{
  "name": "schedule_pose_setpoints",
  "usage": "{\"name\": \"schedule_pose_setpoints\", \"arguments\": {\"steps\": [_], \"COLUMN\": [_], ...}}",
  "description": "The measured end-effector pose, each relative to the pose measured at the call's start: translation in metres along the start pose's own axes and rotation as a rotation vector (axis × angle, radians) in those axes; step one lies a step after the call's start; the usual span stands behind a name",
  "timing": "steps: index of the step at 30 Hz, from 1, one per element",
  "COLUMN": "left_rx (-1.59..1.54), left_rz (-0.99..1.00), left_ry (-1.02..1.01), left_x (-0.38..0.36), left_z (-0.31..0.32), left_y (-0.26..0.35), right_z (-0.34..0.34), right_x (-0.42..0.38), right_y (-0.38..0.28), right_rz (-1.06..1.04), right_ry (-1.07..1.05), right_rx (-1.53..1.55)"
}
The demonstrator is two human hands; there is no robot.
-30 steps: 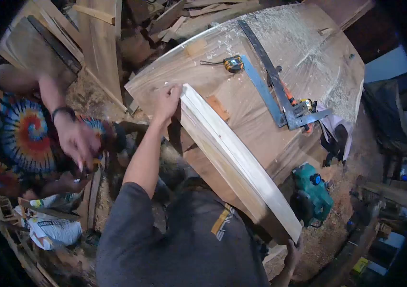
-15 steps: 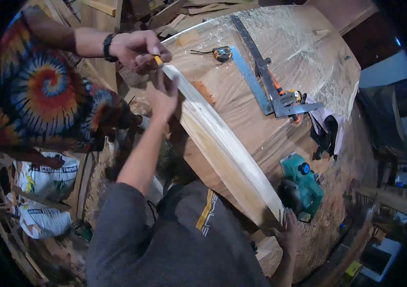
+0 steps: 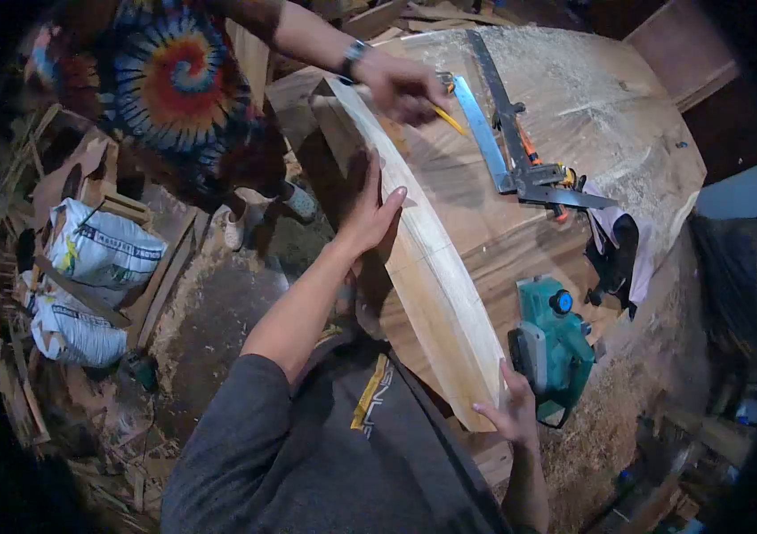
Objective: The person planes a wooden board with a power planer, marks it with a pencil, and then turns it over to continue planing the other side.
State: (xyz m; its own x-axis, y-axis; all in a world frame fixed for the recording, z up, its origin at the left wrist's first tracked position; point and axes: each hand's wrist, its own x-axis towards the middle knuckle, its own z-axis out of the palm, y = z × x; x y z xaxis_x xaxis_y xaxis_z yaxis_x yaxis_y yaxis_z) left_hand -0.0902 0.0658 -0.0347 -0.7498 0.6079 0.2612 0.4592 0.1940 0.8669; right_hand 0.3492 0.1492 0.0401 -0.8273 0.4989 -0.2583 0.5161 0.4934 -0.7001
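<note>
Supporting a long wooden beam (image 3: 441, 271) along the near left side of the table (image 3: 490, 254), clasping its near end in the right grip (image 3: 515, 408) and resting the left grip (image 3: 367, 214) against its left side; cannot tell if closed. Likely stiff, fairly heavy, not fragile; best held near both ends.

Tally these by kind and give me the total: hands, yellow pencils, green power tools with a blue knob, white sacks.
Hands: 3 (wearer's left hand, wearer's right hand, co-worker's hand)
Yellow pencil: 1
Green power tool with blue knob: 1
White sacks: 2
Total: 7
</note>
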Motion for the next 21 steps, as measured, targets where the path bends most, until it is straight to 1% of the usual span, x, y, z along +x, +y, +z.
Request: {"name": "schedule_pose_setpoints", "arguments": {"steps": [3, 4, 5, 6, 7, 8, 10, 12, 13, 14, 15, 17, 20, 21], "left_rx": [0.116, 0.144, 0.107, 0.019, -0.081, -0.181, -0.043, 0.1, 0.078, 0.14, 0.21, 0.129, 0.183, 0.211], "left_rz": [-0.021, -0.075, -0.053, -0.122, -0.237, -0.354, -0.439, -0.313, -0.265, -0.252, -0.157, -0.171, -0.314, -0.321], "left_ry": [0.01, 0.004, 0.041, 0.102, 0.056, 0.003, -0.249, -0.538, -0.665, -0.784, -0.89, -0.878, -0.831, -0.814], "left_x": [-0.027, -0.046, -0.065, -0.083, -0.104, -0.124, -0.155, -0.184, -0.193, -0.206, -0.21, -0.212, -0.195, -0.197], "left_z": [-0.02, -0.023, -0.023, -0.023, -0.019, -0.017, -0.027, -0.034, -0.038, -0.04, -0.046, -0.053, -0.083, -0.089], "left_y": [0.031, 0.04, 0.041, 0.049, 0.041, 0.032, 0.043, 0.037, 0.041, 0.038, 0.045, 0.037, 0.053, 0.047], "right_z": [-0.003, -0.002, -0.004, -0.006, -0.01, -0.015, -0.031, -0.033, -0.04, -0.048, -0.053, -0.062, -0.075, -0.078], "right_x": [0.0, -0.001, 0.004, 0.01, 0.014, 0.022, 0.05, 0.088, 0.109, 0.13, 0.155, 0.202, 0.254, 0.269], "right_y": [-0.011, -0.011, -0.009, -0.005, -0.002, -0.003, -0.009, -0.001, -0.001, -0.001, 0.004, 0.02, 0.027, 0.026], "right_rz": [0.007, 0.023, -0.026, -0.066, -0.095, -0.05, 0.036, 0.025, 0.018, 0.009, 0.002, 0.002, 0.016, 0.012], "right_ry": [0.034, 0.055, 0.077, 0.105, 0.134, 0.172, 0.248, 0.426, 0.437, 0.447, 0.47, 0.512, 0.573, 0.59], "right_rx": [-0.035, -0.048, -0.109, -0.173, -0.24, -0.156, 0.012, 0.156, 0.189, 0.22, 0.174, 0.082, -0.025, -0.055]}}
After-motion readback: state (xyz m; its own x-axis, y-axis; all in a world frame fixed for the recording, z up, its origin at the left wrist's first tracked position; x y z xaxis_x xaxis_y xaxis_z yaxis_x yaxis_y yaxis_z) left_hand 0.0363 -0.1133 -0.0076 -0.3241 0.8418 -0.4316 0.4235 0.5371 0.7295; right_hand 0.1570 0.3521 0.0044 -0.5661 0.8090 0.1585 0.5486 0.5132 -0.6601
